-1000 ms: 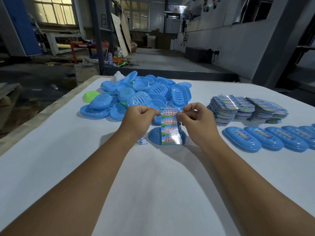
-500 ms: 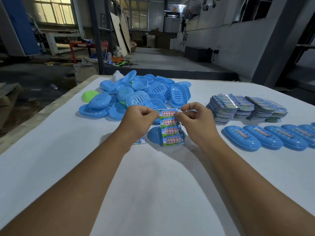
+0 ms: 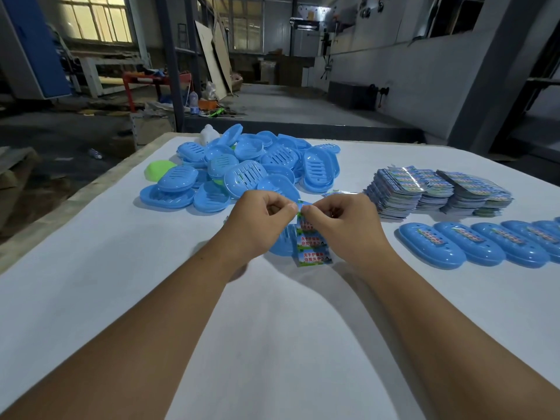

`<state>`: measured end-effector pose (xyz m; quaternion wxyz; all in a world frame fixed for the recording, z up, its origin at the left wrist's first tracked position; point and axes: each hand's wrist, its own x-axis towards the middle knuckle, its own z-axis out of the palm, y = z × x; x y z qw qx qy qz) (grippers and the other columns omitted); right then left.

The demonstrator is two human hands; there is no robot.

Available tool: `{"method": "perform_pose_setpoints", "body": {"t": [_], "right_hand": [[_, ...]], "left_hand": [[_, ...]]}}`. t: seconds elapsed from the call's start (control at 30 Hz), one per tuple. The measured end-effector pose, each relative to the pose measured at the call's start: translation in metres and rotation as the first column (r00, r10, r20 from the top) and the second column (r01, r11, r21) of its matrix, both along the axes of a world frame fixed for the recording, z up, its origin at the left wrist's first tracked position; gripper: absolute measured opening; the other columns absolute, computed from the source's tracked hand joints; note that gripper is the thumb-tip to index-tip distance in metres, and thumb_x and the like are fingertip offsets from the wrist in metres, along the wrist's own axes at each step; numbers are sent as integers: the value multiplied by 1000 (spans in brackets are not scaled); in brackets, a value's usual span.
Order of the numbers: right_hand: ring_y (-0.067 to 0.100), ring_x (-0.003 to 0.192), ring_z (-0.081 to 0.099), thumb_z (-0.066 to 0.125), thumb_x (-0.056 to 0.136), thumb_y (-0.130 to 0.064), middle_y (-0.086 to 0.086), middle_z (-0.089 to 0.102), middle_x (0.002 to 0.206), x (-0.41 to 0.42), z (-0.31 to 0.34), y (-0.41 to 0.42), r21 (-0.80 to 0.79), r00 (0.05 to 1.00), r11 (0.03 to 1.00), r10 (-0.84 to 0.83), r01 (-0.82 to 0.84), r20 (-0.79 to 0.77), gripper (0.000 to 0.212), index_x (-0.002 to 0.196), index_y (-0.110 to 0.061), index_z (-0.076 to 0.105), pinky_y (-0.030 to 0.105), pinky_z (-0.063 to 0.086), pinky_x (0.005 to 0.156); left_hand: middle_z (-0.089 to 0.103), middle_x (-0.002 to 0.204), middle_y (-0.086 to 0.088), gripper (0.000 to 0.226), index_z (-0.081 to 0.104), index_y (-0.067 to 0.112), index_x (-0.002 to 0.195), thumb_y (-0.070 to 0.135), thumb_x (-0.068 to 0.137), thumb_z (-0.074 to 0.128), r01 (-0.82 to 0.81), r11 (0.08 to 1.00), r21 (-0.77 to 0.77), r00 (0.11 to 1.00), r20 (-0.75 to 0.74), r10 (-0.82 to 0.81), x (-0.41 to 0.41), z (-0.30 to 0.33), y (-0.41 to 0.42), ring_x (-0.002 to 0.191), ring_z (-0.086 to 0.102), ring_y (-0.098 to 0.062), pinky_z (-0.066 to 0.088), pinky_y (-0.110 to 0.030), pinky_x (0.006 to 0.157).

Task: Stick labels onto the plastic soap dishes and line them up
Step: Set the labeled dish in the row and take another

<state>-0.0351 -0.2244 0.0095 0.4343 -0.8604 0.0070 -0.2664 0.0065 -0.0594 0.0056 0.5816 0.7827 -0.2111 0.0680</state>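
**Now pinched close: hands meet atop a label strip**

Meanwhile, at mid-frame, the left hand (image 3: pixel 257 224) and right hand (image 3: pixel 339 225) have drawn together since a second ago, when they held the strip's (image 3: pixel 312 245) top corners apart; their fingertips now nearly touch. Both hands have fingers curled, each pinching the strip's upper edge between thumb and forefinger. The strip hangs lower than before and tilts slightly, its bottom end down over the table (image 3: pixel 272 344).

It is a glossy strip of printed panels, blue and green with red characters, and its top corner looks bent between the fingers. Behind it, partly hidden by both hands, lies a blue dish (image 3: pixel 283 242) on the table.

A heap of dishes (image 3: pixel 242 171), blue with slotted bases and one green, fills the upper centre. Stacks of labels (image 3: pixel 436 192) sit at upper right, and below them a row of labelled dishes (image 3: pixel 472 244) lies side by side, touching, running off the right edge.

Bare white table spreads across the lower frame around the forearms and to the left of the hands, up to the table's left edge, which slants from lower left towards the heap.
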Motion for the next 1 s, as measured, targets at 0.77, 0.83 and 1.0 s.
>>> {"method": "perform_pose_setpoints", "body": {"t": [0.77,0.83,1.0], "right_hand": [[9,58,43,61,79,-31,17,62,68,0,1,3,-24,1000,999,26,-26,-6,31,69,-2,67,39,48,56],[7,55,43,63,81,-32,11,62,64,1,0,3,-11,999,999,45,-45,-11,30,67,-7,69,31,43,53],[5,56,50,68,86,-27,5,68,67,2,0,2,1,997,998,69,-69,-24,23,68,-13,73,28,46,53]], "left_hand": [[58,51,20,23,66,24,65,27,88,67,-81,994,72,990,123,72,2,-7,-8,49,48,2,40,-21,55],[59,52,20,23,67,23,66,27,89,67,-79,995,67,991,116,71,3,-7,-7,49,48,2,41,-19,54],[58,51,19,23,67,21,68,26,91,66,-52,997,61,994,104,46,2,-6,-6,48,48,2,40,-14,50]]}}
